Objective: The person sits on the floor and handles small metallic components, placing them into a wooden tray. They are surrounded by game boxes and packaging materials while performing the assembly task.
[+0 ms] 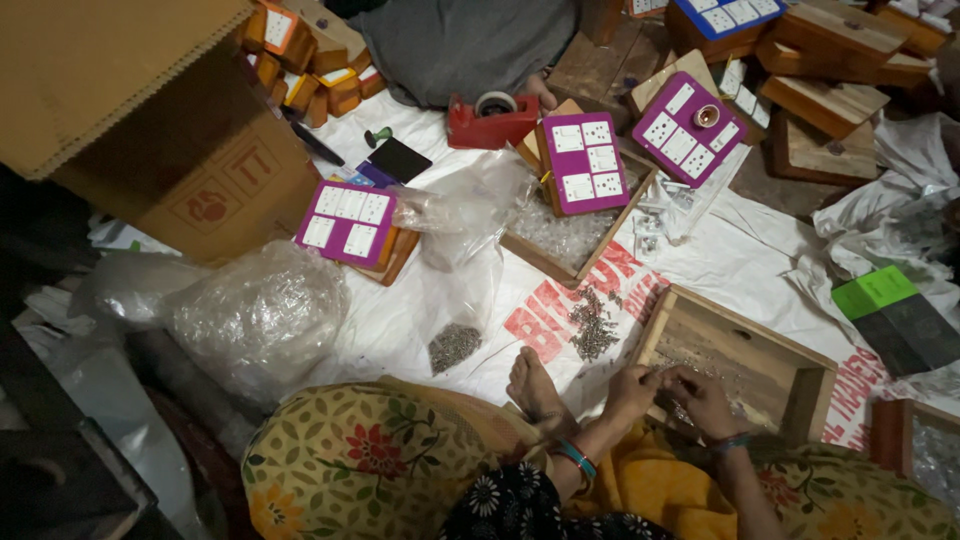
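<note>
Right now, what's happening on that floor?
A person sits on a white sheet with both hands at the near edge of an open wooden box. The left hand and right hand meet over small metal bits, pinching something too small to identify. A loose pile of small screws lies just beyond. Purple switch panels and a red tape dispenser lie farther off, near another seated person.

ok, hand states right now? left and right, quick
Left hand: fingers curled at the rim of the shallow open wooden box; anything pinched is too small to tell.
Right hand: inside that box, fingers bent; contents unclear.
</note>
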